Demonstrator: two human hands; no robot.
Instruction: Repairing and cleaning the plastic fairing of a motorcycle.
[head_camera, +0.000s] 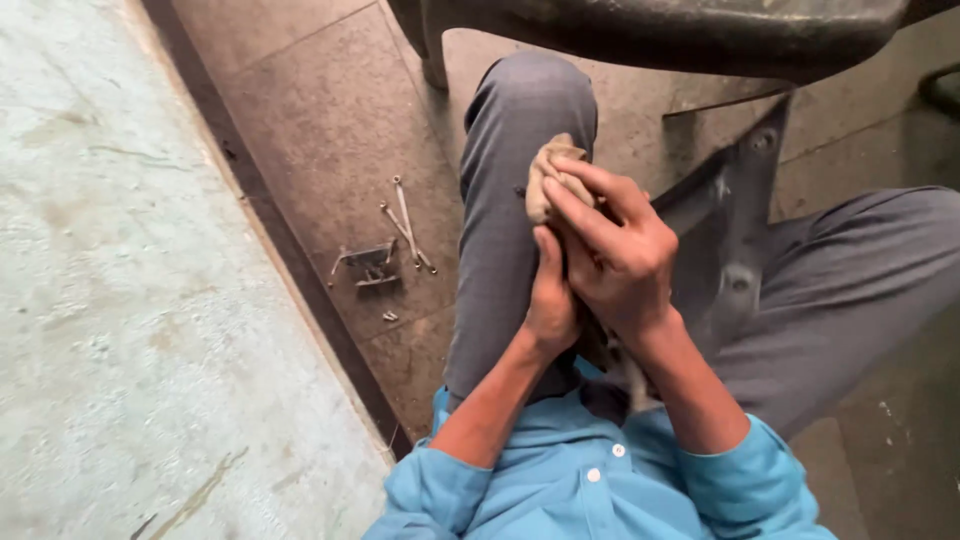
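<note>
While the person crouches over a stone floor (330, 120), both hands clamp a grubby rag (548, 178) by the knee: right hand (615, 255) fingers wrapped over it, left hand (552, 300) bracing beneath. Spanners (405, 225) lie nearby. Firm, bunched grip wipes best.

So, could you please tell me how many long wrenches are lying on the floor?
2 wrenches, crossing each other on the floor tile left of the person's knee: one more upright, the other slanting beneath it. More may be hidden behind the legs.

Spanners (405, 225) on tiled floor (330, 120)
</note>
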